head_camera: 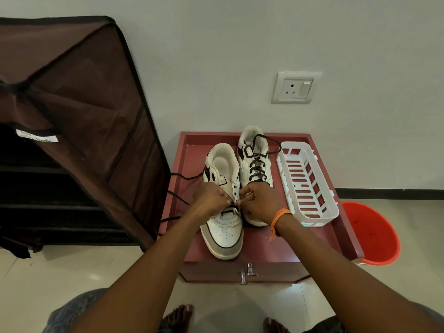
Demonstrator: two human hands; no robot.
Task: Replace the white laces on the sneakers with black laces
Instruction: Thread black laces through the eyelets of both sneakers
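Observation:
Two white sneakers stand on a maroon cabinet top [264, 246]. The right sneaker [255, 162] is threaded with a black lace. The left sneaker [223, 227] carries one black lace [179, 198] through its lowest eyelets, and the loose ends trail off the left edge of the cabinet. My left hand [210, 197] pinches that lace over the sneaker's tongue. My right hand [258, 200] pinches the lace at the eyelets on the right side. The two hands nearly touch. No white lace is in view.
A white plastic basket [305, 186] lies on the cabinet top to the right of the shoes. An orange bucket [374, 234] stands on the floor at the right. A brown fabric shoe rack [72, 131] stands at the left. My bare feet [179, 317] are below.

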